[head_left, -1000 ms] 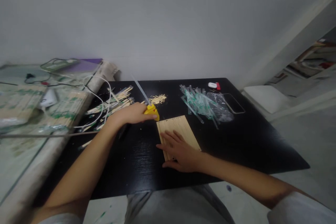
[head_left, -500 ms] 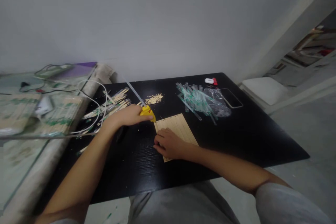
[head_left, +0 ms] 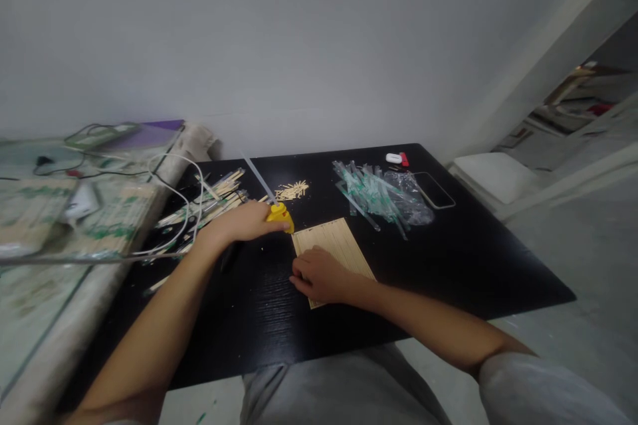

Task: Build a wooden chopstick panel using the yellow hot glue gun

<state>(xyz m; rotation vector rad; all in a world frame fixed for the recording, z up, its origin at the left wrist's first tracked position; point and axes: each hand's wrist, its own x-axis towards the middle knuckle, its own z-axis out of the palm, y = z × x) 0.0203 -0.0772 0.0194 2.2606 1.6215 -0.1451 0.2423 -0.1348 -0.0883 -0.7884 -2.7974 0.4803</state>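
The table (head_left: 448,259) is seen in black, marked with a fine straight grain. The glue gun (head_left: 279,216) is coloured bright yellow, and the glue stick (head_left: 256,176) in it is shown as translucent grey-white. The stick panel (head_left: 336,246) is rendered in pale natural wood, striped by close parallel lines. The same pale wood is seen in the short offcuts (head_left: 292,190) and the loose chopsticks (head_left: 214,196). The clear wrappers (head_left: 373,192) are printed with green. A white cable (head_left: 192,179) is seen beside a purple sheet (head_left: 159,126). The trousers (head_left: 339,392) are coloured plain grey, and the wall (head_left: 319,46) is painted off-white.
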